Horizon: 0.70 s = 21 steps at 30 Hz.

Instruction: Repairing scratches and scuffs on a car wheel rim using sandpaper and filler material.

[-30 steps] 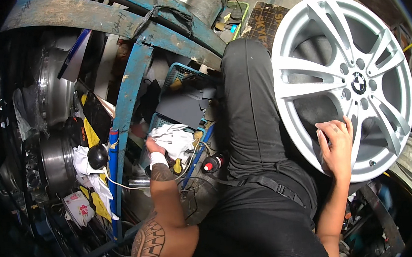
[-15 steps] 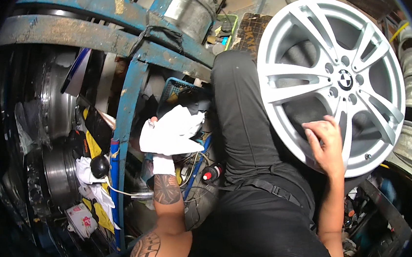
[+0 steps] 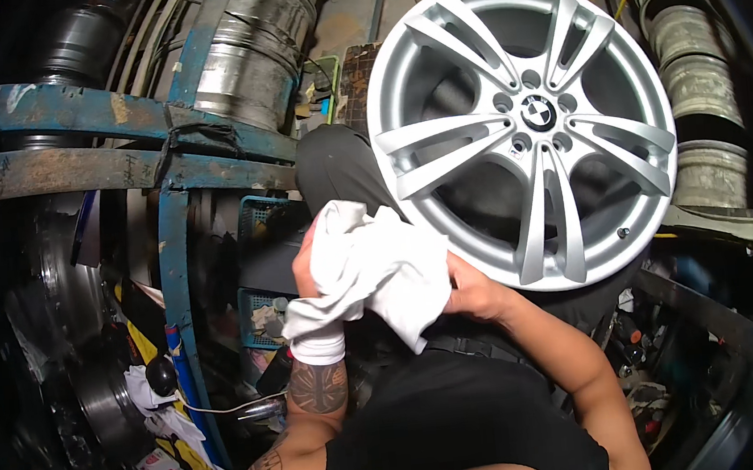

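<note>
A crumpled white cloth (image 3: pixel 370 258) is stretched between my two hands, above my lap. My left hand (image 3: pixel 305 270), with a white band at the wrist, is closed on the cloth's left side, and most of its fingers are hidden by the folds. On the other side, my right hand (image 3: pixel 475 294) pinches the cloth's right edge, its fingertips partly covered. Just beyond the right hand, a large silver alloy wheel rim (image 3: pixel 538 113) with split spokes leans face up over my legs. A small black valve stem (image 3: pixel 623 233) shows at its lower right. Neither hand touches the rim.
To the left stands a blue metal frame (image 3: pixel 174 253) with worn paint. Blue plastic baskets (image 3: pixel 263 321) sit beside it. Metal cylinders (image 3: pixel 249 54) lie behind the frame, and stacked wheel barrels (image 3: pixel 699 86) line the right. A hose-like white cord (image 3: pixel 230 408) hangs low at left.
My right hand has left the wheel rim and taken hold of the cloth. The left hand has brought the cloth closer to the rim. The view has shifted to the right.
</note>
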Motion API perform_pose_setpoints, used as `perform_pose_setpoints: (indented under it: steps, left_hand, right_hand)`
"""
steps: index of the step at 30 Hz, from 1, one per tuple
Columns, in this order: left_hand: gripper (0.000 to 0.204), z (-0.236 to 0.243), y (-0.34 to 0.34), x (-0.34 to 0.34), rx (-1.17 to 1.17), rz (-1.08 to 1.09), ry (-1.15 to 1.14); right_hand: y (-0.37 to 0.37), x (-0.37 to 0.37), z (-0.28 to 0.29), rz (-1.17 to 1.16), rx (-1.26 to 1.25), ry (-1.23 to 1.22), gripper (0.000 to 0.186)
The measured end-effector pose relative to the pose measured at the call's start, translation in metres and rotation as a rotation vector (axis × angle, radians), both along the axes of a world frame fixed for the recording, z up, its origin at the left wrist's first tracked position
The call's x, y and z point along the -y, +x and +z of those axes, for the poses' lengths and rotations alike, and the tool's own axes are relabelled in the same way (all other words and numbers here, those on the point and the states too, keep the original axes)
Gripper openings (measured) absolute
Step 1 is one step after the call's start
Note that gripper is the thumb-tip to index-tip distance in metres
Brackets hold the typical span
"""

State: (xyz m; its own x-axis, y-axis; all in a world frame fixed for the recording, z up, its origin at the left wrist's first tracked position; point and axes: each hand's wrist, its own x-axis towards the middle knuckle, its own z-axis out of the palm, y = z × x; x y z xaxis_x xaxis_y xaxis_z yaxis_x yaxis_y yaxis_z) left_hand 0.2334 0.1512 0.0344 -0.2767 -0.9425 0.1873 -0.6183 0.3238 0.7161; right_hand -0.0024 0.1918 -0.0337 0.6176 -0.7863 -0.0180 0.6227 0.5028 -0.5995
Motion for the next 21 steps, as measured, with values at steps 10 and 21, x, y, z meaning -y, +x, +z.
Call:
perform_pose_setpoints:
  steps: [10,21]
  left_hand:
    - [0.059,-0.007,-0.019,0.009,-0.479,-0.023,0.460]
    - [0.073,0.011,-0.013,0.008,0.194,-0.204,0.431]
  right_hand:
    - [-0.001,0.010,0.006,-0.393,0.062,0.472,0.032]
    - [-0.099,0.023,-0.001,-0.904,0.240,0.408,0.043]
